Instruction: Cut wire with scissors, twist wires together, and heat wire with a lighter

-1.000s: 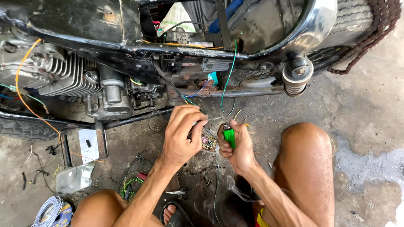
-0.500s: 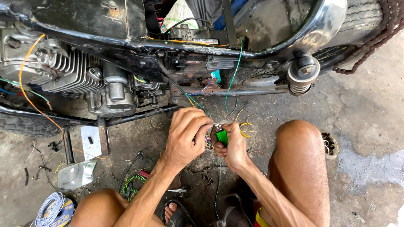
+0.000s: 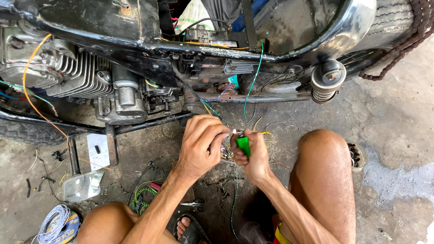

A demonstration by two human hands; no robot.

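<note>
The right hand [image 3: 253, 156] grips a green lighter [image 3: 243, 145], its small flame just beside the left hand's [image 3: 201, 144] fingers [image 3: 221, 133]. Those fingers pinch thin wires [image 3: 226, 151] together below the motorcycle frame [image 3: 217, 97].

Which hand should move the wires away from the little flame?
Probably the left hand: it already pinches the wires beside the flame. The right hand is busy gripping the green lighter.
</note>
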